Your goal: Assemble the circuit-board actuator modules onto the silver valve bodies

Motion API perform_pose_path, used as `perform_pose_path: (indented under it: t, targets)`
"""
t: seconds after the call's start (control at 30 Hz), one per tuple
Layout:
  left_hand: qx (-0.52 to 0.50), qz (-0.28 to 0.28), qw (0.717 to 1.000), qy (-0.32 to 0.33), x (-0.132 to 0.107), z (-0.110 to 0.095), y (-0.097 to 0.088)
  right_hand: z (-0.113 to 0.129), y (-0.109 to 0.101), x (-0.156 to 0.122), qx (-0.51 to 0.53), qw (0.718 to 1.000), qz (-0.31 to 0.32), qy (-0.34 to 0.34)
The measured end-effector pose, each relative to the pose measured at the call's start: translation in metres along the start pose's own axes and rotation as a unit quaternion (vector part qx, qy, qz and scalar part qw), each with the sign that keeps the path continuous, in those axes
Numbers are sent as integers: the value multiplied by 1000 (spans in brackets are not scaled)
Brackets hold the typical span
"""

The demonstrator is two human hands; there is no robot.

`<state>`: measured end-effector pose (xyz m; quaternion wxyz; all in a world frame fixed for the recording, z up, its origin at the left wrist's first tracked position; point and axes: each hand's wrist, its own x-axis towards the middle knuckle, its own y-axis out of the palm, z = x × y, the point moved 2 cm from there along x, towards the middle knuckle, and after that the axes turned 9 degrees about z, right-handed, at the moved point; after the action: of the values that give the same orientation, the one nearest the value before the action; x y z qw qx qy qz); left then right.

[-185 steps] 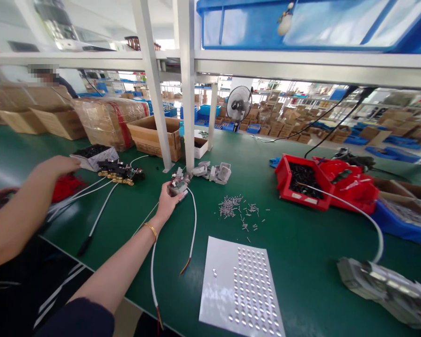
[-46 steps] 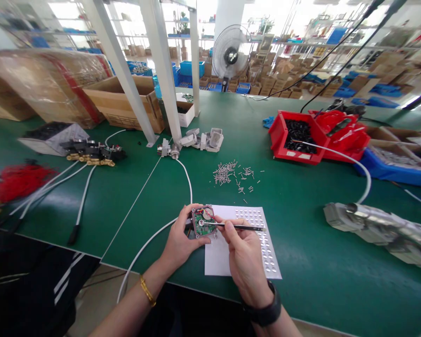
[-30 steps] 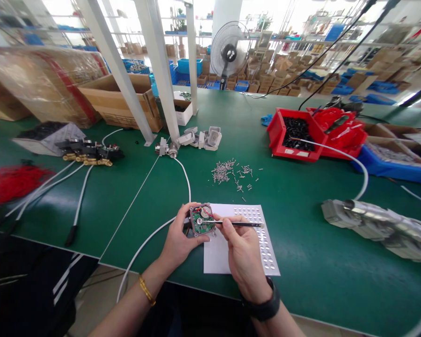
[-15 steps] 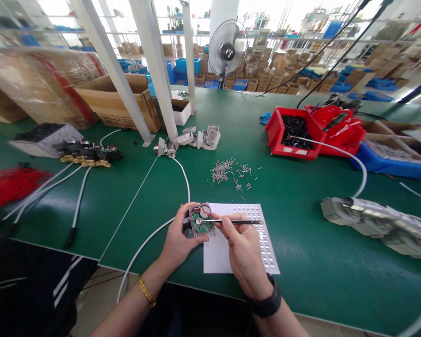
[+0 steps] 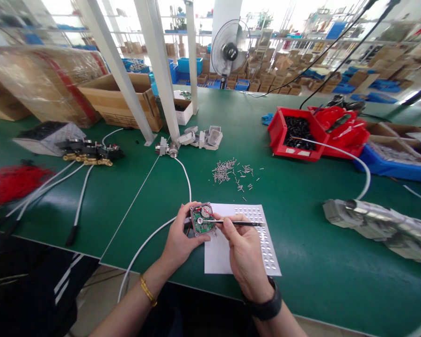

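Housing [image 5: 204,233] open, inside work apparently unfinished

Your left hand's [image 5: 178,238] grip is clamped on the housing, near the white sheet's [image 5: 215,262] corner; your right hand [image 5: 244,248] pinches the tool [image 5: 249,223], tip over the board [image 5: 207,228]. No cover is on; screws [image 5: 223,172] lie loose on the tabletop [image 5: 301,224].

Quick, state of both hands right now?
Left hand: closed, holding the circuit-board unit.
Right hand: closed, holding the thin black-handled tool.

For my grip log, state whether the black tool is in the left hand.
No, the right hand holds the black tool; the left hand holds the circuit-board unit.
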<state>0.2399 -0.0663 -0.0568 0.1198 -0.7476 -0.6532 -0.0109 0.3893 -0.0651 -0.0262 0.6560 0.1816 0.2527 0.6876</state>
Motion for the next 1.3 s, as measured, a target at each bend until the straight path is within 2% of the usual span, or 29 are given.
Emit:
perform_pose_path:
  t: [0.13,0.27,0.43,0.5,0.57,0.63,0.7,0.73,0.8,0.87,0.93,1.0,1.07,1.17,1.23,1.3]
  targets:
    - [21,-19,1000,12,0,0,1,0,-2,1,-16,1000,-5,-9]
    - [44,-52,996,55,0,-2,3,2,-2,3,-30,999,11,-17]
    - [208,-34,964,159,0,-7,3,-3,-5,6,-42,999,20,-20]
    - [261,-16,946,190,-1,-9,3,-3,-5,2,-91,995,25,-42]
    - [301,-2,933,198,0,-10,2,7,-2,-7,-197,971,30,-133]
    - [328,2,924,197,0,-11,1,30,2,-15,-308,911,35,-273]
    - [343,-2,917,206,1,-12,0,60,3,-13,-366,847,27,-385]
    - [349,-5,913,210,2,-11,-1,75,2,-4,-383,826,12,-413]
    - [355,-13,910,214,2,-10,-1,103,-1,32,-437,795,-44,-419]
    - [352,-24,910,218,2,-6,-1,116,2,88,-535,762,-76,-356]
    - [343,-33,911,224,0,0,0,112,9,154,-660,725,-48,-189]
    - [336,-48,911,232,-1,6,0,101,21,213,-681,717,-37,-142]
    - [335,-63,911,234,-2,11,1,86,33,256,-684,720,-28,-111]
    - [335,-73,911,230,-2,15,1,72,46,285,-674,733,-16,-90]
    - [333,-69,912,231,-1,14,1,75,44,281,-663,742,-10,-97]
    - [327,-61,915,226,-1,13,1,86,31,258,-654,748,0,-114]
